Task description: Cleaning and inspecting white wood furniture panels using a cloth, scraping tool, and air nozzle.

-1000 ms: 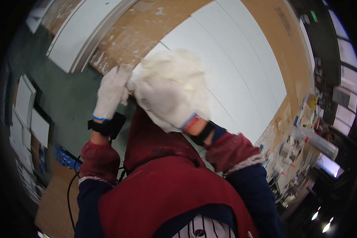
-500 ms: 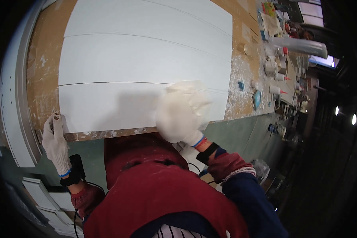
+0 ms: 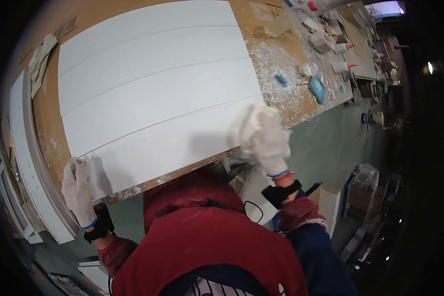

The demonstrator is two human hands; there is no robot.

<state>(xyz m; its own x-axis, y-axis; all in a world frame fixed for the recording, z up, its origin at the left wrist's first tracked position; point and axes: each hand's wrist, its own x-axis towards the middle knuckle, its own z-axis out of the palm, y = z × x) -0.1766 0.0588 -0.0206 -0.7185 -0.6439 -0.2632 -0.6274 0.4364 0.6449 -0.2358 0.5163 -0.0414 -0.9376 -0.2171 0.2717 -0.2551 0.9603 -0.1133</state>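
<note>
A large white panel (image 3: 158, 74) with several thin grooves running across it lies on a cardboard-covered table. My left hand (image 3: 79, 190), in a white knit glove, has its fingers bent together at the panel's near left corner. At the near right corner is my right hand (image 3: 272, 143), gloved the same way and closed around a white cloth (image 3: 254, 118). Motion smears the cloth and hides how the fingers grip it. A shadow of the right hand falls on the panel's near strip.
White flecks cover the cardboard (image 3: 301, 106) right of the panel. A blue-and-white pad (image 3: 316, 89), a small blue block (image 3: 280, 79) and red-tipped white bottles (image 3: 341, 67) stand or lie there. Another cloth (image 3: 42, 59) lies far left, beyond a long white frame piece (image 3: 39, 172).
My right hand has swept the cloth rightward along the panel's near strip to its right edge. My left hand stays by the near left corner. The whole view has turned.
</note>
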